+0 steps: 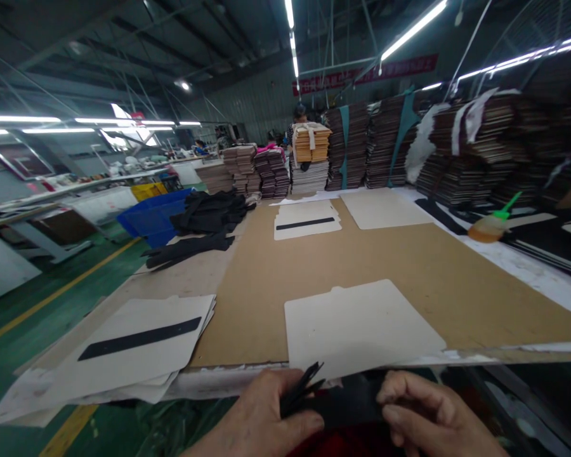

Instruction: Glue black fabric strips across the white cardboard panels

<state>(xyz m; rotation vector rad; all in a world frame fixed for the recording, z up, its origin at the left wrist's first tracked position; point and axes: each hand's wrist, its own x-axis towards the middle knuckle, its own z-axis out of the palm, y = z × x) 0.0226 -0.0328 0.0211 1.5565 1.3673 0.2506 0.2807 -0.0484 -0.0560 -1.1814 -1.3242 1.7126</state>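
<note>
At the bottom centre, my left hand (271,412) is closed round several black strips (297,392), whose ends stick up past the thumb. A wider black strip (345,403) stretches between both hands, below the table's front edge. My right hand (423,409) pinches its right end. Just beyond my hands lies a cream panel (356,324) with nothing on it. At left, a stack of cream panels (128,317) bears a black strip (140,338). Farther back, another cream stack (307,212) carries a black strip (305,223).
The brown board (266,285) covers the table. Black cloth pieces (209,212) lie at its left edge, near a blue bin (152,216). A glue bottle (489,227) is at right. Tall stacks (352,146) line the back, with a person (299,114) behind them.
</note>
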